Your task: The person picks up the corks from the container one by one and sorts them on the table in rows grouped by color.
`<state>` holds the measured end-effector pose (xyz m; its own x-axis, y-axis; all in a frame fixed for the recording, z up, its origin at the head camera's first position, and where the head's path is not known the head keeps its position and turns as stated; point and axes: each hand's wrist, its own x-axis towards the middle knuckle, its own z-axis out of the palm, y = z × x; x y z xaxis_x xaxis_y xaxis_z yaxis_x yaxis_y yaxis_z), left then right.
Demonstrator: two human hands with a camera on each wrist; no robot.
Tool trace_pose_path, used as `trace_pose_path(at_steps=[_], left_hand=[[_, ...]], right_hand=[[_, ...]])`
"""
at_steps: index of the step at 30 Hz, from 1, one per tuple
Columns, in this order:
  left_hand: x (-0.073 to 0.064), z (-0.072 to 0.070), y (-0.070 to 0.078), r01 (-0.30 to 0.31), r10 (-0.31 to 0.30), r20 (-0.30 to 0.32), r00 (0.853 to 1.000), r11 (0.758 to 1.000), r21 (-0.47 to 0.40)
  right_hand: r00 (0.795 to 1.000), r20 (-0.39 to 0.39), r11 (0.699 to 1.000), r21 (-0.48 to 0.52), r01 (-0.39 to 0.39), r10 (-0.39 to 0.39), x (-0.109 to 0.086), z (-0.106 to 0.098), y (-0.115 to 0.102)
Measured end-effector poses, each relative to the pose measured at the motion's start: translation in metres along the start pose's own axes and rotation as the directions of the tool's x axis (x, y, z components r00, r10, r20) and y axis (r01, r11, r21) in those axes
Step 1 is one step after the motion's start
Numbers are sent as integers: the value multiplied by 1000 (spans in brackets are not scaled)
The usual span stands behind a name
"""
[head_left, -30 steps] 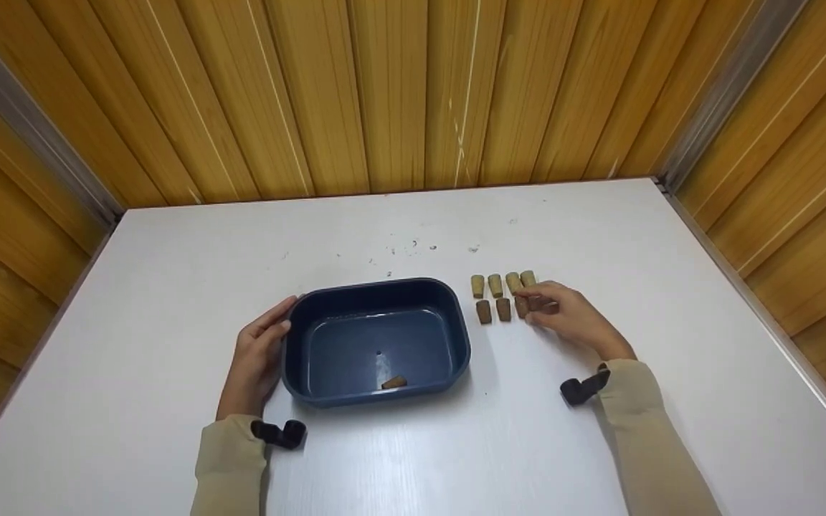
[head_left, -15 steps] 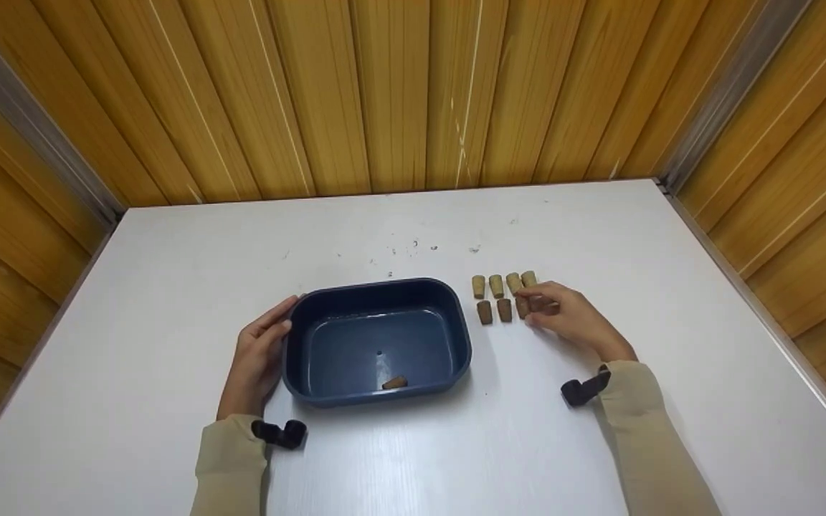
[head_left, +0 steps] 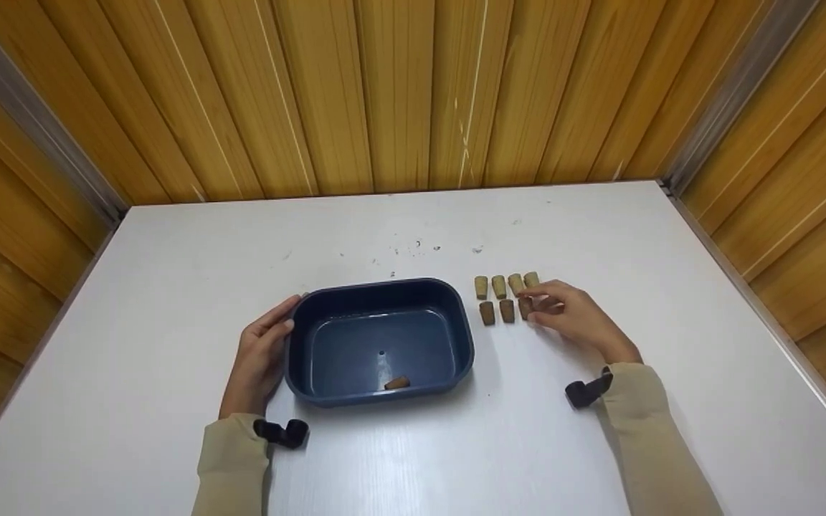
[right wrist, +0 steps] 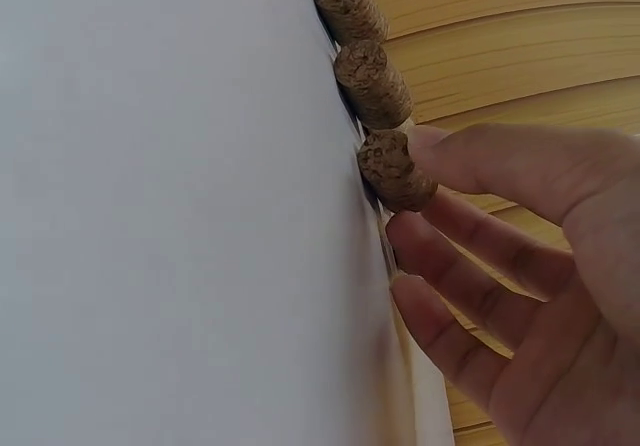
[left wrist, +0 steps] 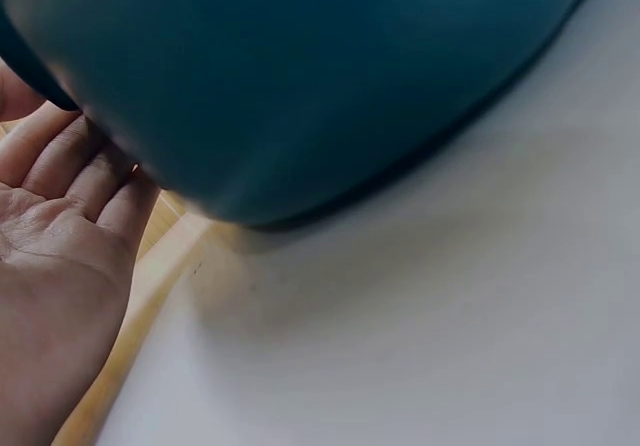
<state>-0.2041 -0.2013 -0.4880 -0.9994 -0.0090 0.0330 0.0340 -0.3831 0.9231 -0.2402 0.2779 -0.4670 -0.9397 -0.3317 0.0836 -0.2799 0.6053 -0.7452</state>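
Note:
A dark blue plastic tub [head_left: 381, 344] stands on the white table, with one brown cork [head_left: 397, 383] lying in it near its front wall. My left hand [head_left: 262, 351] holds the tub's left end, the thumb at the rim and the fingers along the outer wall. To the tub's right lie two rows of tapered corks: several pale ones [head_left: 499, 287] behind, dark brown ones [head_left: 507, 311] in front. With thumb and fingers my right hand [head_left: 574, 319] pinches the rightmost brown cork [right wrist: 390, 171], which still sits in line with the other two.
The white table [head_left: 399, 459] runs back to a wood-patterned wall [head_left: 399, 93]. Small dark marks [head_left: 416, 247] spot its surface behind the tub. A black wrist camera [head_left: 589, 390] sits on each sleeve.
Both hands, the tub and the corks keep their places. Only a slight shift of the head view shows.

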Motion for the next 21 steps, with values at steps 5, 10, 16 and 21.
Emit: trace_pose_path(at_steps=[5, 10, 16, 21], left_hand=[[0, 1, 1, 25, -25, -19, 1000, 1000, -10], [0, 1, 2, 33, -33, -31, 999, 999, -9], [1, 2, 2, 36, -36, -50, 998, 999, 8], [1, 1, 2, 32, -30, -47, 998, 999, 38]], right_hand=[[1000, -21, 1000, -13, 22, -22, 2, -2, -5], [999, -16, 998, -23, 50, -51, 7, -6, -19], [993, 73, 991, -80, 103, -97, 18, -13, -50], [971, 190, 980, -108, 169, -147, 30, -13, -79]])
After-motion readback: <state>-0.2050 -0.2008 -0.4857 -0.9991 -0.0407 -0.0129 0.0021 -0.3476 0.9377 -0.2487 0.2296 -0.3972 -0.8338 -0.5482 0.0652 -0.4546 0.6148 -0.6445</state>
